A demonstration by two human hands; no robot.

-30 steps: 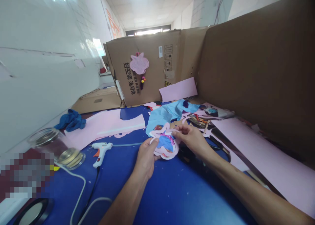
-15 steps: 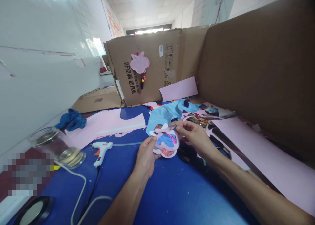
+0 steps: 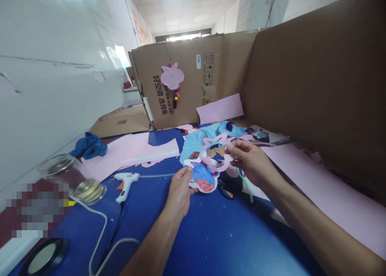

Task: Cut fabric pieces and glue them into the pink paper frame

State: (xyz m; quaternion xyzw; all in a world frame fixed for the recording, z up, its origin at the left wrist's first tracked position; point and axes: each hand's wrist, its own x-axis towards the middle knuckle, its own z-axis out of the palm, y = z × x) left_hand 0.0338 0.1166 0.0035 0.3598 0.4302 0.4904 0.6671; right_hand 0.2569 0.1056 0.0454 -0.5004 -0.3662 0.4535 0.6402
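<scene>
My left hand (image 3: pixel 180 189) pinches the left edge of a flat cutout (image 3: pixel 204 177) with a white border and a blue, pink and orange patterned face. Held up in my right hand (image 3: pixel 245 157) is a thin pink paper frame (image 3: pixel 208 157) with a scalloped, pointed-ear outline. The frame hangs above and to the right of the cutout, overlapping its upper edge in view; whether they touch I cannot tell. Under my right hand lie dark-handled scissors (image 3: pixel 226 190) and a green strip (image 3: pixel 246 184).
A white glue gun (image 3: pixel 126 183) with its cord lies left of my hands, near a glass jar (image 3: pixel 72 179). Light blue cloth (image 3: pixel 205 135) and pink sheets (image 3: pixel 129 151) cover the back. A pink ornament (image 3: pixel 172 77) hangs on the cardboard wall (image 3: pixel 187 103).
The pink frame has come off the patterned cutout, lifted up and to the right by my right hand. My left hand keeps the cutout in nearly the same place.
</scene>
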